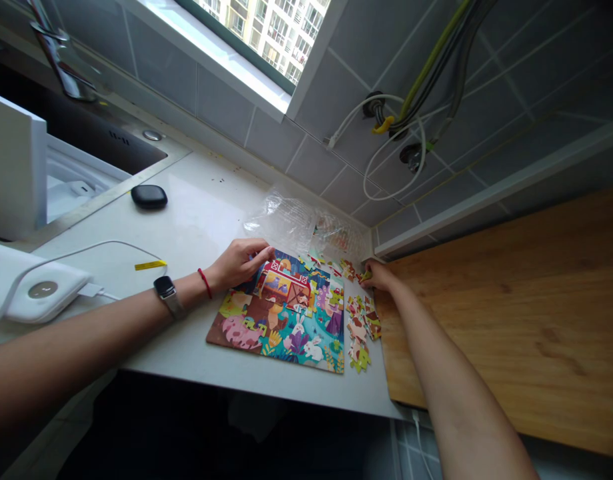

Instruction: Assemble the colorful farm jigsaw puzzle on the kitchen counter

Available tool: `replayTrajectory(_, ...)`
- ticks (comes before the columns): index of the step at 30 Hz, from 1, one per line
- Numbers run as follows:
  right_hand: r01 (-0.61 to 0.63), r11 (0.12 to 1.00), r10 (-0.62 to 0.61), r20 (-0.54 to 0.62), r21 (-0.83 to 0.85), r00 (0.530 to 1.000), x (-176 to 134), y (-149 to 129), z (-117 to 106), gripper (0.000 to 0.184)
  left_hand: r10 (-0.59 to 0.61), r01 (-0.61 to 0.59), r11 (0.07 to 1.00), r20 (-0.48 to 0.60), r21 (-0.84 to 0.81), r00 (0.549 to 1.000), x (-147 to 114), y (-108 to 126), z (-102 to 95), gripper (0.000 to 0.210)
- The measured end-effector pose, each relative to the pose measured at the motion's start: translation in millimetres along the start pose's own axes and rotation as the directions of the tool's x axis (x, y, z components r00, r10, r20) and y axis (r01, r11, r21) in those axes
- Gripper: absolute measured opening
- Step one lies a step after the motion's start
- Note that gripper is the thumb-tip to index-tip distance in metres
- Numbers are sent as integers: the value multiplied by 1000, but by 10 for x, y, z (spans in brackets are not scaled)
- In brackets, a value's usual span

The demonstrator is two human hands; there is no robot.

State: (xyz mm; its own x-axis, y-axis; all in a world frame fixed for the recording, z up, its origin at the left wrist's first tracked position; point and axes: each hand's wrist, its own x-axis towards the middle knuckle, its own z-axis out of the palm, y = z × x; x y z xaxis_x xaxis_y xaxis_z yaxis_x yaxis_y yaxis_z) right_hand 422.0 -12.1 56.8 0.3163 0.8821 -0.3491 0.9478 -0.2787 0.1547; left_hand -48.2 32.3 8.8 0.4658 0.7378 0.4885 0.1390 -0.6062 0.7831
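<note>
A colourful farm-animal jigsaw puzzle (pixel 296 327) lies partly assembled on the white counter. My left hand (pixel 241 261), loosely curled with a gap between thumb and fingers, rests at its upper left edge and holds nothing visible. My right hand (pixel 379 275) is beyond the puzzle's right side, its fingers closed on a small yellow-green puzzle piece (pixel 367 275). Loose puzzle pieces (pixel 358 331) lie in a column right of the puzzle, and more lie along its upper right edge.
Behind the puzzle is a crumpled clear plastic bag (pixel 281 217). A wooden board (pixel 511 313) borders the right side. A black oval case (pixel 149 197), a white power strip (pixel 41 287) with a cable, and a sink (pixel 136 160) are on the left. Cables (pixel 421 87) hang on the tiled wall.
</note>
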Motion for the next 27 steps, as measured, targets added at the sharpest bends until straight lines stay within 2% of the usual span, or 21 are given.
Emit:
replayTrajectory(6,40,996,-39,-19,85,999,-53,-25,2,67,4,-4,1000,-16,-4,1000,3,9,2,38)
replayTrajectory(13,-26,984,28,-9,174,1000,-49,-48,-13,70,1,-1,1000,-20,-12,1000,11,13,-21,40)
replayTrajectory(16,-50,975,51,1,216,999,-52,-65,-50,63,5,-5,1000,-24,-6,1000,9,5,-26,40)
replayTrajectory(22,-37,938,42,-6,344,999,-222,-43,-203,27,26,-26,1000,-21,-2,999,4,7,-14,38)
replayTrajectory(27,30,858,8,-71,512,997,-462,-73,-317,41,30,-30,1000,-23,-5,999,4,8,-2,38)
